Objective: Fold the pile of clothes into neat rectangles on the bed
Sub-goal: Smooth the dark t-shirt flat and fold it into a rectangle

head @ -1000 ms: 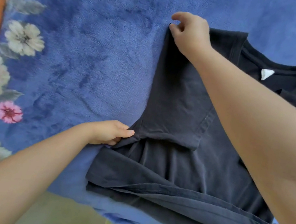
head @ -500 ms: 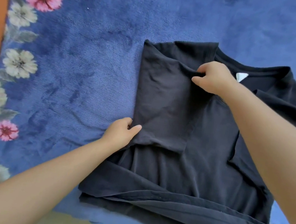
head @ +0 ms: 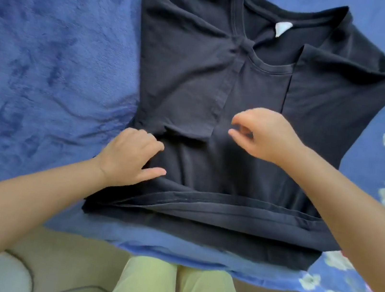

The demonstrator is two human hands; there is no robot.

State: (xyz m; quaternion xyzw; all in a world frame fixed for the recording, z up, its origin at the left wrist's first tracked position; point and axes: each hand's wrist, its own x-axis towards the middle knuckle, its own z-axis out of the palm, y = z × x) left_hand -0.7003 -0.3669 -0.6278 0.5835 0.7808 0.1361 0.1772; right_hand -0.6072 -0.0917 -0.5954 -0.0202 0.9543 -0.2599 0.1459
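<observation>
Left hand presses the black T-shirt (both sleeves folded inward).

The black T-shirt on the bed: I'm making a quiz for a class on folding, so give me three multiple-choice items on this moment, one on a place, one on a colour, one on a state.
1. Where does the left hand rest?
A. on the T-shirt's lower left part
B. on the collar
C. on the floor

2. What colour is the label inside the collar?
A. red
B. white
C. green

3. How do the T-shirt's sides lie?
A. spread flat outward
B. rolled up
C. both folded in toward the middle

Answers: 1 A, its fingers lie on the cloth near the hem. 2 B, a white tag shows at the neck. 3 C, each side flap overlaps the chest, on the blue blanket.
</observation>
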